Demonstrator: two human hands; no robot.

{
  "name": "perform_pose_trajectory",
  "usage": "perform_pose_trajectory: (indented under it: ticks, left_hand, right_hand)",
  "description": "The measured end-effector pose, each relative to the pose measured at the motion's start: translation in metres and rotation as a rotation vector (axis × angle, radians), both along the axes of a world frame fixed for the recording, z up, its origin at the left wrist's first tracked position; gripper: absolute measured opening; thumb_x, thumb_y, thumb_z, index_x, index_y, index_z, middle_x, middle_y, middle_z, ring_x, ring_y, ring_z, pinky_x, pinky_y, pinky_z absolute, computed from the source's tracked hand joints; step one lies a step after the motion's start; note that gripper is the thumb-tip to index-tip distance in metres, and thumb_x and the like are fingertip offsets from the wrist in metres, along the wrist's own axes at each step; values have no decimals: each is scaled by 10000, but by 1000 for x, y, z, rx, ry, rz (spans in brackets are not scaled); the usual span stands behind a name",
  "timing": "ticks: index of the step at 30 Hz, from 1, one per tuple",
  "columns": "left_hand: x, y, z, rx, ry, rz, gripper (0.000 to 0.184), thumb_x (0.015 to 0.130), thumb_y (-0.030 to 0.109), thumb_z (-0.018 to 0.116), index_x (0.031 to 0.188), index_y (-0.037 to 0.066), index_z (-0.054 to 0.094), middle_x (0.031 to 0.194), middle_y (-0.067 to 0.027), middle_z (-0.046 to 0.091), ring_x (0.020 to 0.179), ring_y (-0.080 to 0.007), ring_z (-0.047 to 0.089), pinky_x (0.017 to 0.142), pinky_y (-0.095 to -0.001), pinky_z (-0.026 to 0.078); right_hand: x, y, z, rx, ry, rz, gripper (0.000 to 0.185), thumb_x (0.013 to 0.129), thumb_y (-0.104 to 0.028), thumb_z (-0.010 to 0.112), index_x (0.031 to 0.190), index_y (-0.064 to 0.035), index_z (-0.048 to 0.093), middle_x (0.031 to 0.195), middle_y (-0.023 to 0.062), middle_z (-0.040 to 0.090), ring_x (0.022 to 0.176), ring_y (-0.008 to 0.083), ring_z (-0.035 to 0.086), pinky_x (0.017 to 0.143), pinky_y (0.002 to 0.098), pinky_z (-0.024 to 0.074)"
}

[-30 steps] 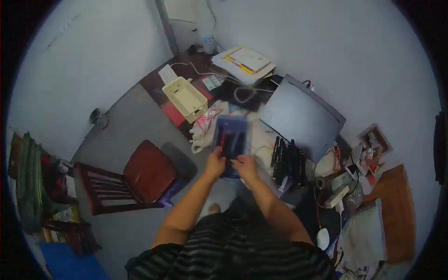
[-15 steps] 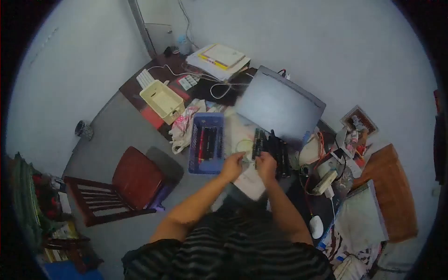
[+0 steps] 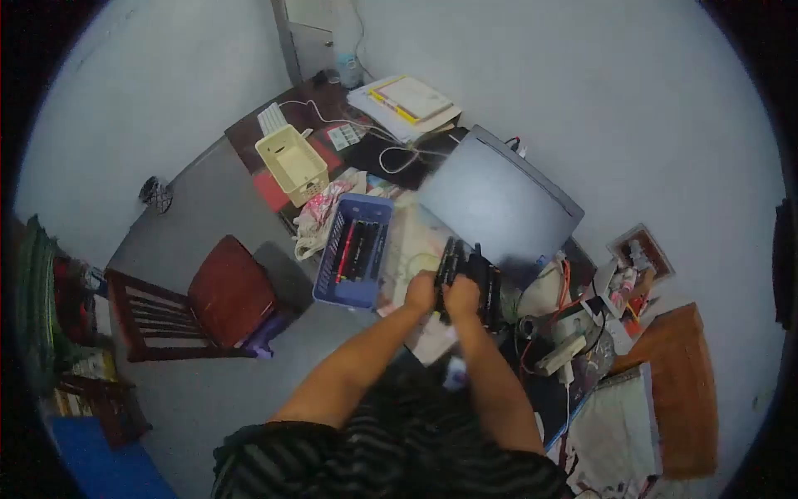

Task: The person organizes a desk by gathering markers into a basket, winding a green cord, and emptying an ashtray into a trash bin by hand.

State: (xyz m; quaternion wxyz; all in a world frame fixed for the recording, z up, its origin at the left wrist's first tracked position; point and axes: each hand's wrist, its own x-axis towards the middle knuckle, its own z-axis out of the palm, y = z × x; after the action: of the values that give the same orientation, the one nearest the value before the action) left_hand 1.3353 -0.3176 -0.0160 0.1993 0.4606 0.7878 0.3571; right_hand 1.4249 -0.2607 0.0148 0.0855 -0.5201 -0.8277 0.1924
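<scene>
1. The fingers of the left hand are curled at the left side of a bunch of black pens; how far they are closed cannot be told.
2. The fingers of the right hand are bent against the near end of the bunch; their grip is partly hidden.
3. More black items are gathered just right of the bunch.
4. To the left, dark pens and a red one are held in a blue basket.
5. Farther out, a laptop and a cream basket are seen on the desk.
</scene>
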Motion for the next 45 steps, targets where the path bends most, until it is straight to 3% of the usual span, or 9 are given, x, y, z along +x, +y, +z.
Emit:
perform_pose_trajectory:
  ticks: [11,13,16,18,23,29,36,39,45]
  left_hand:
    - [-11,22,-25,-141,-33,75,295,606,249,674,776,15,617,753,-204,601,741,-345,589,701,-399,464]
    - [-15,13,-10,-102,-232,143,314,598,273,684,745,0,633,713,-201,606,675,-331,599,667,-383,469]
    - [-28,6,-1,-139,-453,98,168,667,165,635,693,-1,637,604,-105,595,523,-162,550,514,-298,437]
    - [-35,-10,14,64,-691,75,94,718,62,576,704,-15,627,593,-36,574,518,-78,502,463,-238,397]
    - [-69,-76,68,253,-663,253,210,740,91,614,892,-54,612,644,-37,584,545,-80,517,488,-228,401]
    - [-125,-120,43,269,-429,346,263,718,106,632,914,-68,610,624,-77,594,547,-112,542,497,-260,422]
    - [-118,-126,87,265,-225,289,294,727,74,589,998,-38,578,885,-164,624,783,-222,607,706,-296,464]
    - [-121,-115,51,461,378,186,299,707,53,571,1000,-5,589,917,-174,610,815,-243,601,717,-304,462]
    - [-60,-92,60,433,-192,-41,299,702,36,540,994,44,603,841,-153,595,737,-258,573,677,-333,456]
  right_hand:
    - [7,18,-33,85,150,73,310,683,-262,624,734,43,602,722,235,596,695,386,596,645,420,482]
    - [6,15,-23,-209,344,-9,296,690,-216,663,808,48,602,725,179,616,601,268,610,561,342,487]
    - [0,1,-12,-280,709,-104,280,724,-165,674,844,73,589,653,85,600,489,111,555,421,260,433]
    - [-7,-9,6,-420,775,-70,284,747,-153,658,907,65,574,714,86,600,537,114,550,465,244,436]
    - [-53,-55,41,-559,901,22,280,775,-148,638,940,66,564,724,70,581,550,105,528,480,236,432]
    - [-107,-93,39,-584,792,10,325,759,-163,652,960,75,558,742,107,593,556,123,560,446,242,437]
    - [-114,-97,32,-507,988,-17,269,726,-66,667,944,51,563,788,146,618,614,157,601,500,257,498]
    - [-93,-95,48,-372,877,-59,260,717,-85,675,934,15,572,775,153,623,683,184,623,519,287,511]
    - [-24,-65,-18,21,735,-145,233,692,-134,674,873,-23,579,772,164,605,709,310,606,629,372,474]
